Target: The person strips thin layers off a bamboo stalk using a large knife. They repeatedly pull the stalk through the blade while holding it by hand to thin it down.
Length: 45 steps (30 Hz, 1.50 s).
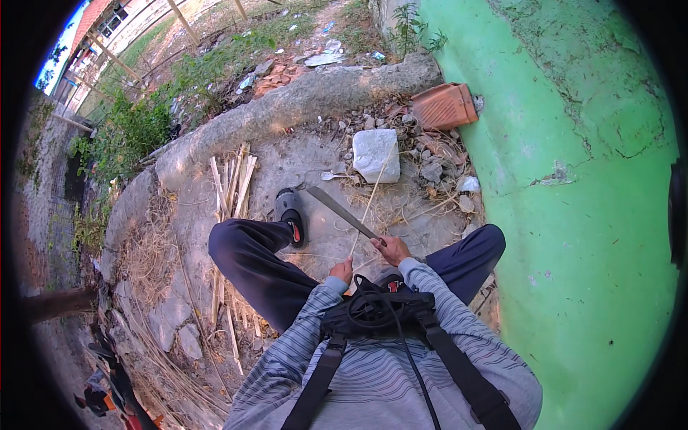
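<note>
My right hand (391,251) is closed round the handle end of a machete (337,207). Its long dark blade points away and to the left, the tip close to my grey shoe (290,215). In my left hand (342,270) is the near end of a thin pale strip (368,208), perhaps split bamboo. The strip runs up and away, passing by the blade near my right hand; whether they touch I cannot tell. Its far end reaches over a whitish block (376,155) on the ground.
Split pale slats (233,183) lie beyond my left knee, with shavings and long strips (154,351) further left. A low concrete kerb (287,100) curves across the far side. Rubble and an orange roof tile (443,106) lie against the green wall (573,236) at right.
</note>
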Available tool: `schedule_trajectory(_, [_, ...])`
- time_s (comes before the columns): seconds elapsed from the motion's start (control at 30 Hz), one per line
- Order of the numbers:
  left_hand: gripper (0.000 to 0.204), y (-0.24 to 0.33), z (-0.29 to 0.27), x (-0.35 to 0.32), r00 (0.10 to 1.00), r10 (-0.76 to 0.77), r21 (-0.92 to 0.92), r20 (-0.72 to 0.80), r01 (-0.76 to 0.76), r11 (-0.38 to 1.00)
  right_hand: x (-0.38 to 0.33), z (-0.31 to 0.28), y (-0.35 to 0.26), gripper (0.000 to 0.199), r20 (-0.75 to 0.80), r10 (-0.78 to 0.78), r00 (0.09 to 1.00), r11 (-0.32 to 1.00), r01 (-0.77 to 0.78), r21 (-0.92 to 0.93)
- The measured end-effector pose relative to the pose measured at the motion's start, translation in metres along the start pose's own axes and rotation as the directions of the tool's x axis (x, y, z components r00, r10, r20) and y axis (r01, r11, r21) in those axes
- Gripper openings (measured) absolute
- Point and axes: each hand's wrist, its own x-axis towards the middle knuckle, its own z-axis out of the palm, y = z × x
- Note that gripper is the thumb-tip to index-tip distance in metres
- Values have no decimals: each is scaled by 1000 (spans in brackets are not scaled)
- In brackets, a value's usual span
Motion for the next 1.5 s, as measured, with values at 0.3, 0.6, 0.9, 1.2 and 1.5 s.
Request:
schedule_trajectory(0.3, [71, 3, -4, -1, 999, 37, -21, -7, -37, 999, -9, 2, -12, 72, 39, -20, 999, 999, 18, 48])
schedule_trajectory(0.6, [75, 27, -7, -11, 1000, 9, 1, 13, -9, 1000, 40, -25, 54, 77, -139, 258, 956, 966, -257, 29])
schedule_trajectory(0.9, [77, 3, -3, -3, 999, -31, -34, -20, 30, 999, -8, -14, -2, 72, 195, -59, 979, 998, 61, -3])
schedule_trajectory(1.2, [76, 21, -11, -11, 1000, 14, 2, 7, -14, 1000, 29, -33, 4, 75, 10, 135, 991, 990, -136, 36])
schedule_trajectory(1.5, [76, 10, -5, -5, 1000, 5, 11, 17, -5, 1000, -6, -17, -7, 72, 188, -63, 980, 997, 71, -37])
